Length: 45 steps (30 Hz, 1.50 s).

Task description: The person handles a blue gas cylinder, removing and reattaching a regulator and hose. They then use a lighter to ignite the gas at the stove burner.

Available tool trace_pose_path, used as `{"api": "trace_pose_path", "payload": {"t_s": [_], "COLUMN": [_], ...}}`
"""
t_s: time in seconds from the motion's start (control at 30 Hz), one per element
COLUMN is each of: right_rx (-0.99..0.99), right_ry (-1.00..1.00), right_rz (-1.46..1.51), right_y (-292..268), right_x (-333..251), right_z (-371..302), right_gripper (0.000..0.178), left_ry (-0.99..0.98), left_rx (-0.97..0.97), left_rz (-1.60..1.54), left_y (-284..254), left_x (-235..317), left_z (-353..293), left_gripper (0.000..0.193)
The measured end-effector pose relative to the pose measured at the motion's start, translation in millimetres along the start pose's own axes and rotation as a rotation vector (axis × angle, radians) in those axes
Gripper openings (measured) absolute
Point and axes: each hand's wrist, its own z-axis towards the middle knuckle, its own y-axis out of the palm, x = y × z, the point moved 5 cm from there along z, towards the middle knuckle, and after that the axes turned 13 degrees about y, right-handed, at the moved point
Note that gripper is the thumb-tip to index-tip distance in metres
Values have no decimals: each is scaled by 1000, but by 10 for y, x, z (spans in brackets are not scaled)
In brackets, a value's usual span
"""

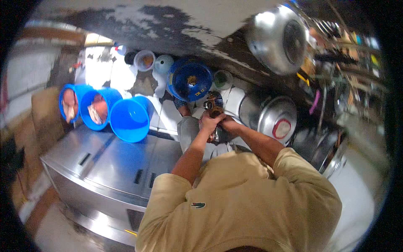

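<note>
My left hand (208, 123) and my right hand (228, 123) are close together in front of my knees, fingers closed around a dark brown, shiny container (215, 110). A round rim shows at its top left, and a golden-brown patch lies just above my fingers. Its lower part is hidden by my hands, so its exact kind cannot be made out. Just beyond it stands a big blue bucket (190, 80) with something small and brownish at its bottom. My grey trouser leg (187, 131) and one foot (184, 110) are beside my left hand.
On the left, three bright blue buckets (133, 122) stand by a stainless steel cabinet (113, 161); two hold pinkish contents. Large metal pots and a round lid (275, 122) are to my right. A big metal pot (279, 40) hangs near the wall. Small tubs (144, 61) sit at the back.
</note>
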Motion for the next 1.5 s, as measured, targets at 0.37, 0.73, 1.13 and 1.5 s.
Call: {"api": "trace_pose_path", "payload": {"t_s": [0.37,0.73,1.13,1.5], "right_rx": [-210,-211,-240,-385], "right_ry": [-198,-113,-125,87], "right_rz": [103,60,22,91], "right_y": [-325,-494,-809,-460], "right_x": [-82,198,-367,-775], "right_z": [957,1434,1603,2106], "right_gripper": [23,18,33,38], "left_ry": [106,90,190,178], "left_rx": [388,272,423,350], "left_rz": [226,442,428,398], "left_y": [211,100,149,120], "left_x": [-916,-998,-998,-1130], "left_z": [538,836,899,981], "left_gripper": [74,59,54,55]}}
